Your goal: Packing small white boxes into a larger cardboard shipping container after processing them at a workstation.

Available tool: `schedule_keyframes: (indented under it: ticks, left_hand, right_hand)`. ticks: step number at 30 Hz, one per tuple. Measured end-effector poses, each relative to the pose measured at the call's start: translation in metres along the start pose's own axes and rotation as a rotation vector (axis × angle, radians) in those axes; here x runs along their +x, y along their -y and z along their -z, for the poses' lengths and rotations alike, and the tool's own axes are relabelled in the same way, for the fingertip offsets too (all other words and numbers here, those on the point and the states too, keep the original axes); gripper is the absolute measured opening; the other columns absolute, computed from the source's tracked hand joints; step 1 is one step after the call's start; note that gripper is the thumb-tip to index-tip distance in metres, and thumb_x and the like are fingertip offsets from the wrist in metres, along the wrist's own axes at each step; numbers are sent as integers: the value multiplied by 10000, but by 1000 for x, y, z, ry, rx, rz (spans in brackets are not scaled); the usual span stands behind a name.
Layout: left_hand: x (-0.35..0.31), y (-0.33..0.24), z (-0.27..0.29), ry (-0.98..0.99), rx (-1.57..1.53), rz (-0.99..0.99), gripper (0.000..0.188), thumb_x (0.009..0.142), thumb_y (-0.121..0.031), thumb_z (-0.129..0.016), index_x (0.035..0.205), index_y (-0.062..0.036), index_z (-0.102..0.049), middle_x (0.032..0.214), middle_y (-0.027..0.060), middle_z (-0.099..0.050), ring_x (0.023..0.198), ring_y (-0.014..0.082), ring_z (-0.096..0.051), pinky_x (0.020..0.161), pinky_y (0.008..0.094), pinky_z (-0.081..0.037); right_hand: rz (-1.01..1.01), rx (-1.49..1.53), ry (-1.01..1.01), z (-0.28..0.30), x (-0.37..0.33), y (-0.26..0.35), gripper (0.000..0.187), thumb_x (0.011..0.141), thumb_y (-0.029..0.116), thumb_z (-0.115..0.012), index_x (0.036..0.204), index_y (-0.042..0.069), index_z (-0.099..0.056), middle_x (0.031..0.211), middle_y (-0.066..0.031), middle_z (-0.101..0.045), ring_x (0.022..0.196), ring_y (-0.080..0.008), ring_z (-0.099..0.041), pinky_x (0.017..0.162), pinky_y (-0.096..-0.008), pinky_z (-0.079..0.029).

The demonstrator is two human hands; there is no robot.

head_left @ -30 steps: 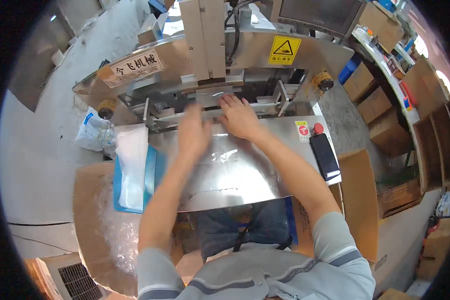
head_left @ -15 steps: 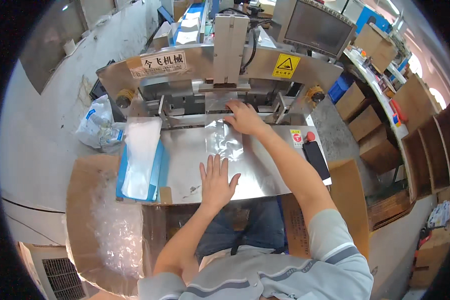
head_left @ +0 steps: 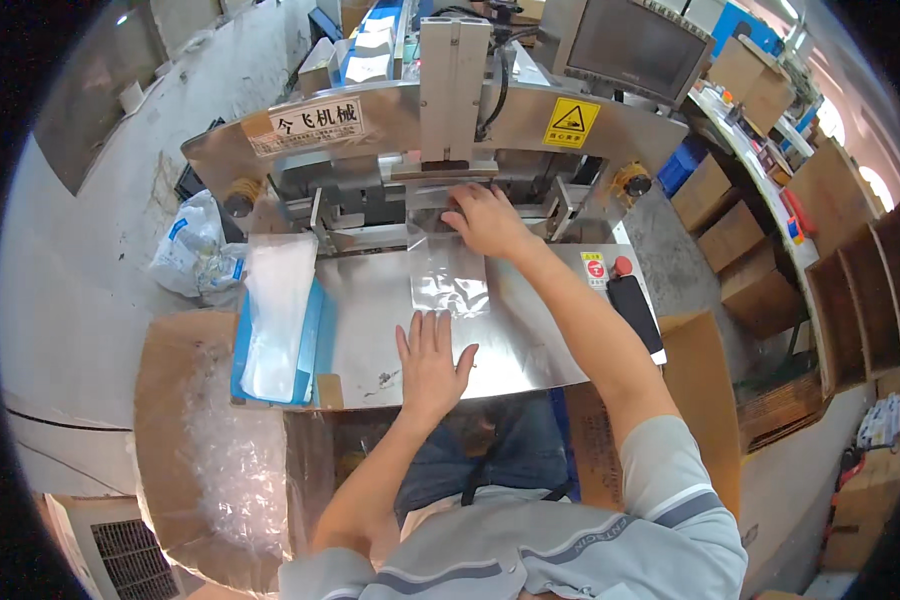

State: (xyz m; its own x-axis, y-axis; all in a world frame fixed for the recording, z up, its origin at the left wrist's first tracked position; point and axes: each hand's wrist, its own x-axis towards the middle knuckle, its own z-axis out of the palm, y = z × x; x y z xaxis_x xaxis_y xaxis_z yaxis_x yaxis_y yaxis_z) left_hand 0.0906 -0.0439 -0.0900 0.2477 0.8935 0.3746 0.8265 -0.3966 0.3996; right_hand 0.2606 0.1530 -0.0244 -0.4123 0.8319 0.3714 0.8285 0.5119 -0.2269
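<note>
A clear bag (head_left: 452, 280) lies flat on the metal table (head_left: 365, 345). The left hand (head_left: 432, 366) rests palm down, fingers spread, at its near edge. The right hand (head_left: 485, 222) is over its far end; whether it pinches or presses is hard to tell. A blue box (head_left: 320, 330) stands left, a phone (head_left: 633, 314) right.
</note>
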Motion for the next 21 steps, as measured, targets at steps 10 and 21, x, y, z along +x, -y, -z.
schedule_keyframes:
  ticks: [10,21]
  left_hand:
    - [-1,7,3,-288,-136,169,821,931,-376,-665,1490,80,-272,1531,332,-270,1449,509,-220,1161,637,-185]
    - [-5,12,0,-274,-149,175,820,942,-365,-650,1494,88,-247,1519,333,-290,1439,516,-236,1166,625,-186]
  right_hand:
    - [-45,-55,122,10,23,-2,632,1010,463,-446,1432,-7,-437,1298,-296,-597,1281,-430,-528,1116,-606,-324]
    - [-261,559,-66,25,-49,8,582,1001,360,-535,1427,-30,-460,1361,-269,-570,1290,-371,-541,1089,-418,-408]
